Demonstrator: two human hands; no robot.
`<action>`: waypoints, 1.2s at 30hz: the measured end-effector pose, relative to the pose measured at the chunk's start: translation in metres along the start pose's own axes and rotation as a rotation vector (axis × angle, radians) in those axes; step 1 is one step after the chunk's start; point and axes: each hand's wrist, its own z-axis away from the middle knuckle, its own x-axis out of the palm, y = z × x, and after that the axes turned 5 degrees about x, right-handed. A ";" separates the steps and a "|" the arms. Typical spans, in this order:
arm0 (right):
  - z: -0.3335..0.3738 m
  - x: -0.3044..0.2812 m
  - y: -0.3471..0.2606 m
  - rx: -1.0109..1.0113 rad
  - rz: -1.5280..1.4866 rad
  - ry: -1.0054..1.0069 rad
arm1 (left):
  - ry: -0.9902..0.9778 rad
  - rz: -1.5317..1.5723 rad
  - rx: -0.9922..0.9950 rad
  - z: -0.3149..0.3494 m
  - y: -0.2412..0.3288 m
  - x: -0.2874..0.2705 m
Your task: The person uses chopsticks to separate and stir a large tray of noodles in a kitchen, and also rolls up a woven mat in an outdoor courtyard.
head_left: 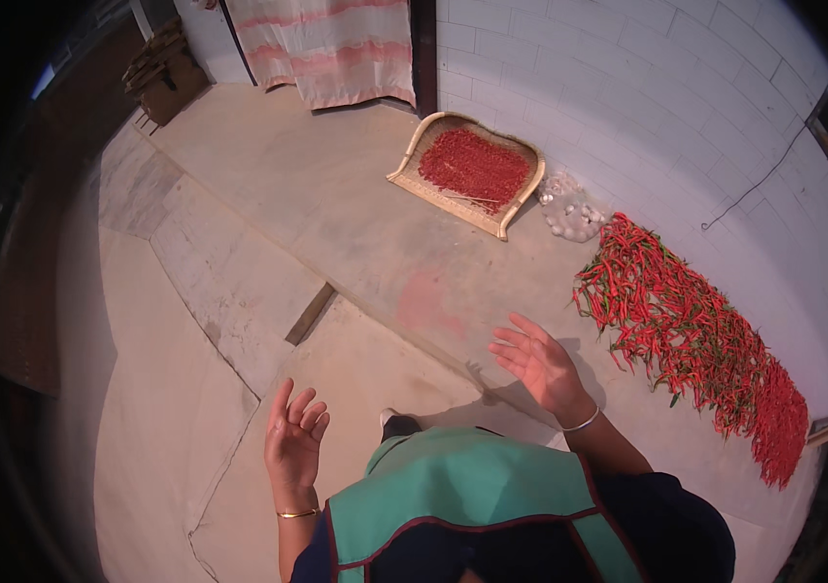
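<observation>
The left hand (297, 432) is raised with its fingers parted and slightly curled, its grip wide around bare air; a gold-toned bangle (299, 513) circles its wrist. The right hand (538, 364) is likewise spread wide with nothing in it, a silver-toned bangle (582, 420) at its wrist. Between and below the two hands lies the teal apron (462, 476) with dark red trim. To the right of the right hand, apart from it, a long spread of red chillies (691, 325), some green among them, lies on the ground along the white block wall (559, 63). Beyond the right hand's fingertips, well apart, a scoop-shaped woven basket (445, 207) holds small red pieces (472, 167), with a clear plastic bag (569, 209) just beside it.
</observation>
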 end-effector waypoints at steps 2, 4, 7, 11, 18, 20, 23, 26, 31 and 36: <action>-0.035 -0.005 0.004 -0.044 -0.015 0.111 | -0.173 -0.004 -0.096 -0.087 0.005 0.009; -0.064 -0.003 0.009 -0.096 -0.065 0.168 | -0.357 -0.013 -0.224 -0.162 0.009 0.018; -0.105 0.023 -0.005 -0.238 0.022 0.221 | -0.485 -0.015 -0.337 -0.261 0.005 0.047; -0.164 0.008 -0.015 -0.342 -0.140 0.327 | -0.707 0.015 -0.533 -0.357 -0.034 0.088; -0.258 0.004 -0.049 -0.481 -0.179 0.395 | -0.798 -0.060 -0.845 -0.452 -0.053 0.127; -0.283 0.008 -0.066 -0.498 -0.204 0.389 | -0.841 -0.057 -0.866 -0.483 -0.060 0.143; -0.321 -0.003 -0.079 -0.499 -0.220 0.410 | -0.906 -0.081 -0.905 -0.531 -0.084 0.161; -0.370 -0.021 -0.085 -0.470 -0.293 0.451 | -0.926 -0.097 -0.962 -0.579 -0.124 0.171; -0.460 -0.070 -0.095 -0.405 -0.360 0.653 | -0.895 -0.103 -1.150 -0.665 -0.209 0.176; -0.566 -0.140 -0.096 -0.402 -0.419 0.814 | -0.851 -0.128 -1.250 -0.772 -0.308 0.157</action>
